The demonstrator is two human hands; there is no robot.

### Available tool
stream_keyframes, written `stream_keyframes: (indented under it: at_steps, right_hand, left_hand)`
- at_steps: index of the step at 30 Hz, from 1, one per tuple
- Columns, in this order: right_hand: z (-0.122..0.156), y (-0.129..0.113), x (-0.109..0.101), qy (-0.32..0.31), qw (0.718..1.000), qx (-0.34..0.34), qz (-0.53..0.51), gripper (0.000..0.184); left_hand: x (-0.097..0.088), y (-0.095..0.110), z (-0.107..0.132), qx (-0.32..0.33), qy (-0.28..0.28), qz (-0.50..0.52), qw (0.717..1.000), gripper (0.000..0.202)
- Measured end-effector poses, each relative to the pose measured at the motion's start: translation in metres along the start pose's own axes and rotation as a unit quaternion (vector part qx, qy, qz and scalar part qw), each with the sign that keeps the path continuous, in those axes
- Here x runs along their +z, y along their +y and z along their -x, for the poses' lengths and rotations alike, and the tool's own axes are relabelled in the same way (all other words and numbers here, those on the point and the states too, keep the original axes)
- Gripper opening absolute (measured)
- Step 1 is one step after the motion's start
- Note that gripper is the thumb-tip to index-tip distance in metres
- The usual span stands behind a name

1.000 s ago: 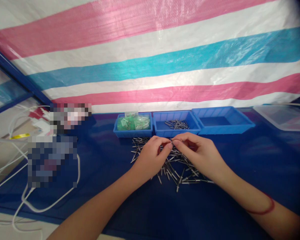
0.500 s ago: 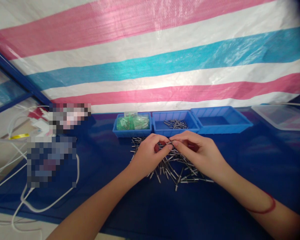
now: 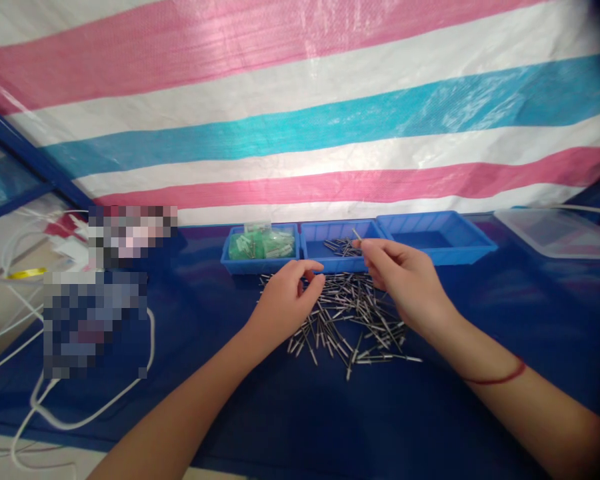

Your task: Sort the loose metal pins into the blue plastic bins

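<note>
My right hand pinches a pop rivet between thumb and fingertips, at the front right of the middle blue bin. Several rivets lie inside that bin. Over the left side of a loose pile of pop rivets hovers my left hand, its thumb and fingers apart with nothing between them. The pile spreads on the dark blue table in front of the bins, and my hands cover parts of it.
The left blue bin holds green-tinted plastic bags of small parts. A third blue bin stands at the right, beside a clear plastic lid. White cables and blurred-out items lie at the left. Striped sheeting hangs behind.
My hands were together over the pile and have parted. The right hand has moved up to the middle bin with a rivet; the left has drawn slightly left and opened.
</note>
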State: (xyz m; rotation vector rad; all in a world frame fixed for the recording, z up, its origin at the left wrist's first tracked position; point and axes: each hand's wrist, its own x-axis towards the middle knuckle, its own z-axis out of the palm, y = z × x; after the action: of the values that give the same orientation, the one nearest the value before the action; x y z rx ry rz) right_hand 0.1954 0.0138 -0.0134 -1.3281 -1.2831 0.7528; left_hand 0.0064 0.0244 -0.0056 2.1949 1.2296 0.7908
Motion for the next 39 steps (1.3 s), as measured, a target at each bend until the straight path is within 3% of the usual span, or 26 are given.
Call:
stream_keyframes:
  at_steps: [5, 9, 12, 18, 27, 32, 39]
  right_hand:
    - [-0.009, -0.001, -0.003, 0.003, 0.981, 0.102, -0.164, 0.031]
    - [-0.001, 0.001, -0.006, -0.018, 0.979, 0.126, -0.160, 0.026]
    - [0.004, 0.002, -0.008, -0.038, 0.987, 0.108, -0.112, 0.027]
    - [0.006, 0.003, -0.009, -0.064, 0.996, 0.058, -0.013, 0.026]
    - [0.007, 0.000, -0.007, -0.095, 0.994, 0.022, 0.040, 0.025]
    - [0.007, -0.002, -0.006, -0.101, 0.993, -0.014, 0.062, 0.022]
    - [0.009, -0.002, -0.005, -0.110, 0.991, -0.008, 0.069, 0.024]
  left_hand:
    - [0.004, -0.009, -0.004, 0.084, -0.060, -0.131, 0.986, 0.025]
    - [0.010, -0.009, -0.007, 0.139, -0.100, -0.243, 0.955, 0.031]
    - [0.012, -0.005, -0.008, 0.155, -0.120, -0.289, 0.937, 0.031]
    - [0.017, -0.002, -0.012, 0.159, -0.098, -0.315, 0.930, 0.032]
    - [0.019, -0.007, -0.014, 0.177, -0.095, -0.325, 0.924, 0.030]
    - [0.018, -0.008, -0.015, 0.181, -0.101, -0.303, 0.930, 0.030]
    - [0.023, -0.017, -0.019, 0.163, -0.099, -0.263, 0.946, 0.030]
